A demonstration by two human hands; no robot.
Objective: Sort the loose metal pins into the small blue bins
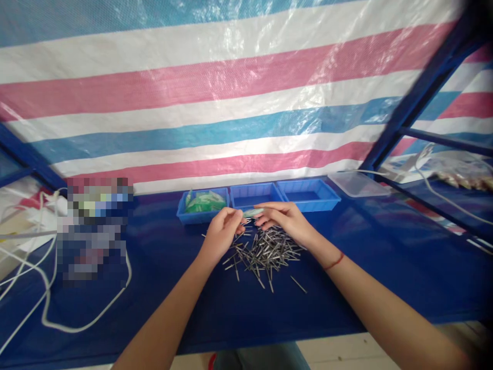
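Between my two hands, over the far side of the pile, is a small pale green plastic packet [253, 212]. My left hand [223, 228] pinches its left end between thumb and fingers. The fingers of my right hand [287, 218] close on its right end. Beneath and in front of the hands lies a loose pile of thin metal pins [269, 252], pointing every way. Their exact kind is too small to tell. Behind my left hand, a blue bin [185, 217] holds green plastic packets [204, 201].
Two more blue bins [256, 192] [308, 194] adjoin the first in a row. A clear plastic lid [358, 184] lies right of them. White cables [77, 329] loop over the blue table [154, 308] at left, near a blurred-out patch. A striped sheet [231, 118] hangs behind.
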